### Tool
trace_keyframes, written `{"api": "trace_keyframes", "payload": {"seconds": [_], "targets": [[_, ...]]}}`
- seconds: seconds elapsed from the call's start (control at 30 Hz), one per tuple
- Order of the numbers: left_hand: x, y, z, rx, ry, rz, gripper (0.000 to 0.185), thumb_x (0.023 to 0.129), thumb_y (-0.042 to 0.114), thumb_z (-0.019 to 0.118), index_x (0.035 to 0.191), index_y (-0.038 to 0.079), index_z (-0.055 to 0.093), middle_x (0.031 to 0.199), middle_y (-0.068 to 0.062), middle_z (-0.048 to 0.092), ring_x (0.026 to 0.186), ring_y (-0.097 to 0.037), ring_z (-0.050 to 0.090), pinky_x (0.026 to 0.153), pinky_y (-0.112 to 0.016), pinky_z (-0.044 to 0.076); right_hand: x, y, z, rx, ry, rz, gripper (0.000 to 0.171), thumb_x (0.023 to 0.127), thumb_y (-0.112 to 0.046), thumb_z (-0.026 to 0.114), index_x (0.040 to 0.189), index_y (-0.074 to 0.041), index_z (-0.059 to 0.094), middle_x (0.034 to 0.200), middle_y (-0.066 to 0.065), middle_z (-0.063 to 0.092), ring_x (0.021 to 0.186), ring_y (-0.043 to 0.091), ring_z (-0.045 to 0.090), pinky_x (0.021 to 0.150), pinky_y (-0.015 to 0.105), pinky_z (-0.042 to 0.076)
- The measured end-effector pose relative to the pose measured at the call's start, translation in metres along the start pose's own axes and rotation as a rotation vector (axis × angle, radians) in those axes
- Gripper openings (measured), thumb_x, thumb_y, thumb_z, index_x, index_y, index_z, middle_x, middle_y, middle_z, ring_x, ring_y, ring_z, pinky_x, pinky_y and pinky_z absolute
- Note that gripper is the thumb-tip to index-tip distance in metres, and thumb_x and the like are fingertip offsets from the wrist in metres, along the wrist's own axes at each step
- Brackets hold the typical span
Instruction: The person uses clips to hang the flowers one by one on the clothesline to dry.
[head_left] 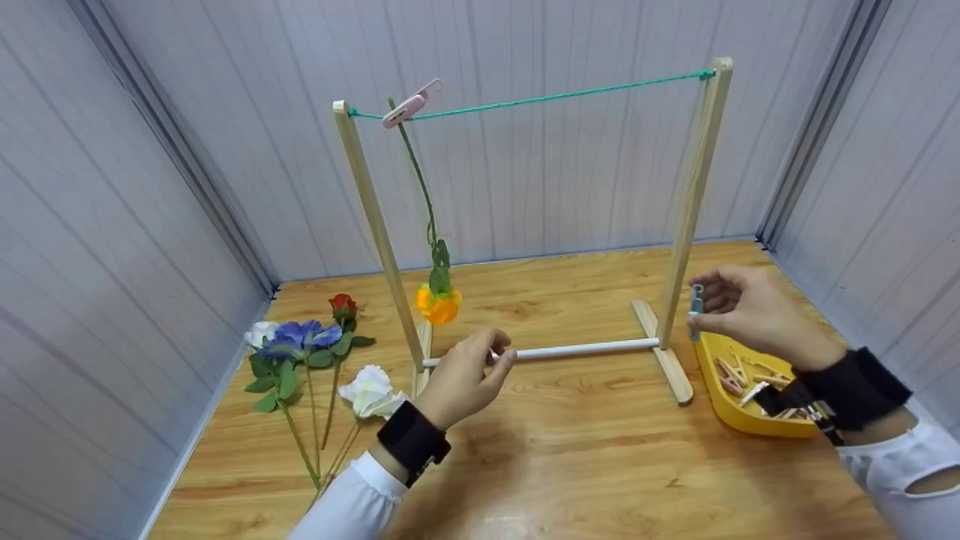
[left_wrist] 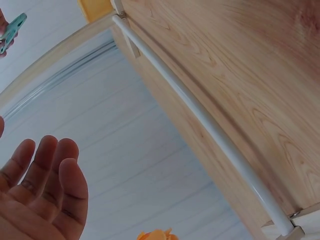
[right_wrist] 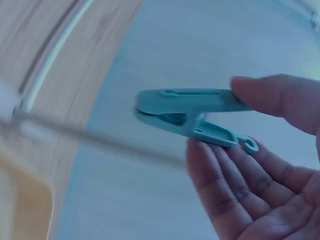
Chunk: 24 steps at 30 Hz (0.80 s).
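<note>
Beside the tray (head_left: 709, 367) rim, right hand (head_left: 739, 307) (raised) pinches clothespin (head_left: 697, 302).

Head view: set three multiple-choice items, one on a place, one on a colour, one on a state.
1. Where does the orange flower hang?
A. Near the frame's left post
B. In the yellow tray
C. Flat on the table

2. What colour is the peg in the right hand?
A. Pink
B. Light blue
C. Yellow

3. How is the left hand?
A. Gripping a flower
B. Holding nothing
C. Pinching a peg

Key: 1 A, pegged to the green string beside that post. 2 B, blue in the right wrist view too. 3 B, its palm shows bare.
</note>
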<state>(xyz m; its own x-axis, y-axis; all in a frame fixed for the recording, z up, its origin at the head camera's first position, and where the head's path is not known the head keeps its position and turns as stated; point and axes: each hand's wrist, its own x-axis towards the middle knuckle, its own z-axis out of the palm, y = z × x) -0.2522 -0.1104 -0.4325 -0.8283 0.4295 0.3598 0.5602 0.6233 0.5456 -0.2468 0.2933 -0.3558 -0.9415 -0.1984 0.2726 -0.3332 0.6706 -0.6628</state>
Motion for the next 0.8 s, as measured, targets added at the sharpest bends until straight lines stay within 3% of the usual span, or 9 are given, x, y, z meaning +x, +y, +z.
{"api": "trace_keyframes", "payload": {"seconds": [0.1, 0.33, 0.57, 0.8], "targets": [[0.001, 0.003, 0.001, -0.007, 0.006, 0.005, 0.021, 0.114, 0.026, 0.056, 0.119, 0.009, 0.068, 0.105, -0.004, 0.071, 0.091, -0.020, 0.068, 0.081, -0.034, 0.058, -0.004, -0.011, 0.014, 0.128, 0.052, -0.061, 0.049, 0.087, 0.004, 0.087, 0.130, 0.013, 0.066, 0.107, 0.019, 0.075, 0.085, -0.003, 0.067, 0.076, 0.013, 0.057], [0.004, 0.011, 0.005, -0.035, 0.015, 0.025, 0.019, 0.114, 0.025, 0.057, 0.116, 0.010, 0.068, 0.100, -0.002, 0.070, 0.086, -0.014, 0.066, 0.077, -0.030, 0.057, -0.007, -0.025, 0.047, 0.400, 0.140, -0.145, 0.048, 0.087, 0.015, 0.081, 0.132, 0.012, 0.064, 0.104, -0.005, 0.075, 0.092, 0.004, 0.073, 0.083, 0.018, 0.060], [0.008, 0.021, 0.008, -0.062, 0.000, 0.062, 0.021, 0.115, 0.023, 0.054, 0.117, 0.009, 0.069, 0.099, -0.003, 0.071, 0.082, -0.013, 0.062, 0.074, -0.029, 0.054, -0.007, -0.037, 0.077, 0.678, 0.131, -0.148, 0.046, 0.086, 0.021, 0.077, 0.129, 0.008, 0.066, 0.107, 0.003, 0.078, 0.096, 0.012, 0.076, 0.087, 0.024, 0.063], [0.012, 0.032, 0.012, -0.107, -0.098, 0.104, 0.035, 0.118, 0.024, 0.045, 0.137, 0.004, 0.067, 0.111, -0.007, 0.073, 0.091, -0.014, 0.063, 0.083, -0.031, 0.056, -0.008, -0.045, 0.107, 0.763, 0.099, -0.099, 0.046, 0.085, 0.022, 0.077, 0.127, 0.008, 0.064, 0.109, 0.003, 0.078, 0.100, 0.013, 0.076, 0.091, 0.027, 0.064]]}}
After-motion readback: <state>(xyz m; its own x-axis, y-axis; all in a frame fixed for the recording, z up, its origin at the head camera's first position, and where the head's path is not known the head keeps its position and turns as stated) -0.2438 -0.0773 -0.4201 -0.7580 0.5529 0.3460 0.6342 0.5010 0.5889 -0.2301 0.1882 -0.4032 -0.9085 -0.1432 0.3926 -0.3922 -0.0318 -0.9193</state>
